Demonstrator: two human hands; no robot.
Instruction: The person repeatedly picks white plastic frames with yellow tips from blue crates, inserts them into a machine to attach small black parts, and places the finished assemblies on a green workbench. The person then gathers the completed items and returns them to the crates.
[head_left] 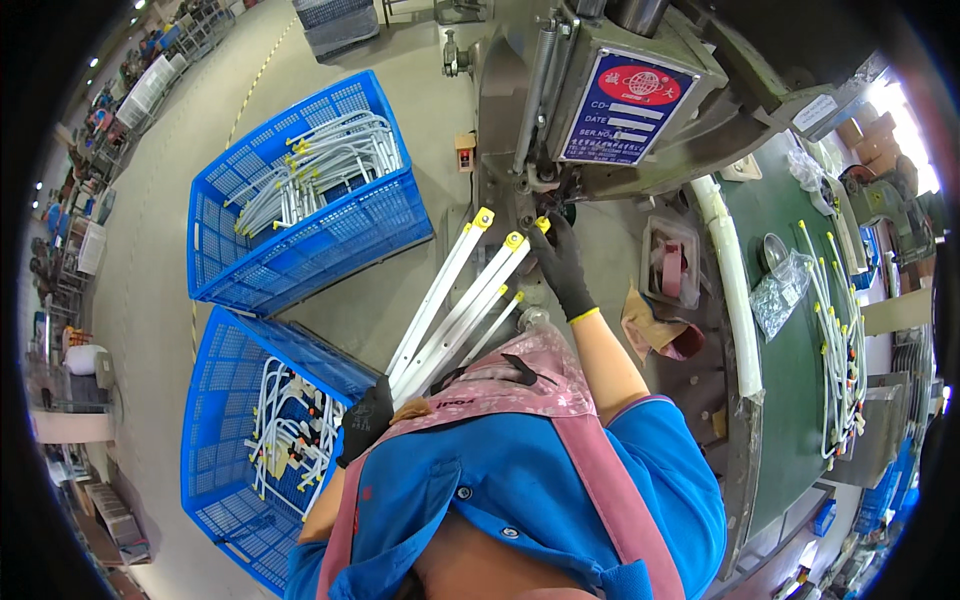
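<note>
A bundle of white metal bars with yellow end caps [465, 300] slants across my lap, up towards a riveting press [560, 120]. My right hand [562, 268], in a dark glove, pinches the capped upper end of the rightmost long bar, close below the press head. Down at the lower end of the bars is my left hand [368, 420], also gloved; it seems closed round them, though its fingers are partly hidden. Round metal fasteners show at the yellow caps. The bars' lower ends are out of sight by my left hand and apron [510, 380].
Two blue plastic crates stand on my left: the far crate [310, 270] and the near crate [215, 420], both holding white tube frames. On the right, a green table [780, 400] carries more white tubes [840, 350], a plastic bag [782, 295] and a metal bowl [774, 250]. A bin [650, 285] sits beside the press.
</note>
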